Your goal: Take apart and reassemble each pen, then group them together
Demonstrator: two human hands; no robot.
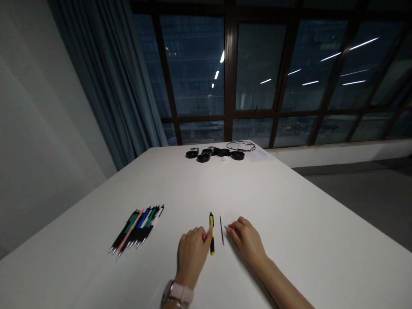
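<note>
Touching yellow-and-black pen (212, 247) on table (257, 189): left hand (192, 249) curled, thumb against barrel, perhaps steadying it; firm grip, can't tell. Right hand (246, 239), fingertips pinched on small pale piece (226, 228), likely because it's tiny. Slim dark refill (221, 229) between, within reach of both. Slanted row of pens (138, 227), left, seemingly grouped aside: smooth plastic, metallic cone tips.

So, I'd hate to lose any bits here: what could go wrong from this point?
The refill lies loose between the hands, so a brush from either might roll it away. The small part pinched in the right hand could slip from the fingertips, and being so small, might be hard to find. The pen lies right at the left hand, which could nudge it into the refill.
</note>
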